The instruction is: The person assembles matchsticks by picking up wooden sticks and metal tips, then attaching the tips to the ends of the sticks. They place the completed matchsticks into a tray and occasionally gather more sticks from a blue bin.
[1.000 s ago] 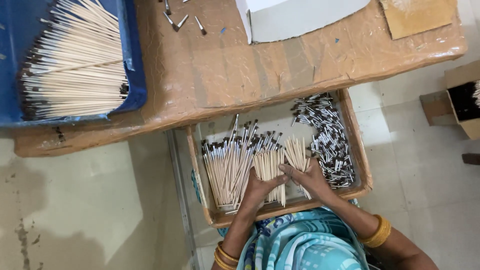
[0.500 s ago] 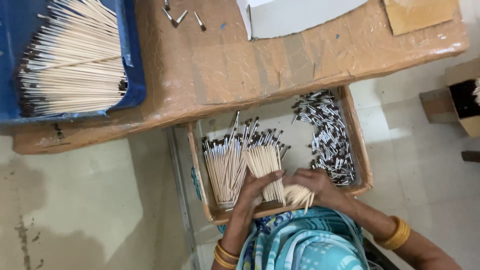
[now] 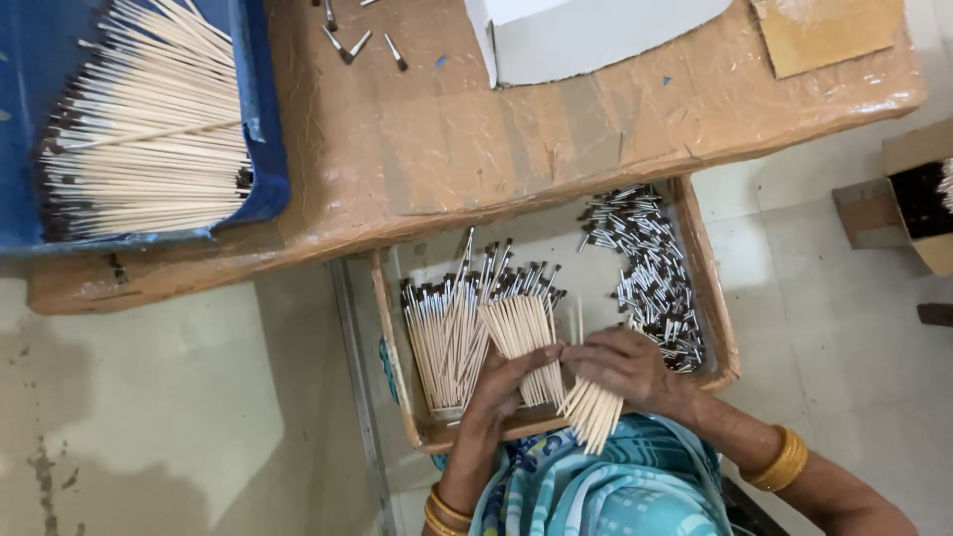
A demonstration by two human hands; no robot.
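Both hands are down in the shallow wooden tray (image 3: 717,328) that sits below the bench (image 3: 476,149) edge. The right hand (image 3: 625,369) is curled around a small bundle of thin wooden sticks (image 3: 594,412), which pokes out under the palm toward the lap. The left hand (image 3: 508,382) lies flat with fingers spread on the fanned bunch of sticks (image 3: 526,337) beside it, pressing rather than gripping.

These look super light and stiff but snappy, and they'd roll and splay loose, so a grab around the middle of the bundle seems safest.

Around them: a bigger batch with dark tips (image 3: 447,333) on the left of the tray, a heap of little metal ferrules (image 3: 650,268) on the right, crowding things. Up on the bench is a blue bin (image 3: 263,119) full of sticks and a white box (image 3: 596,35).
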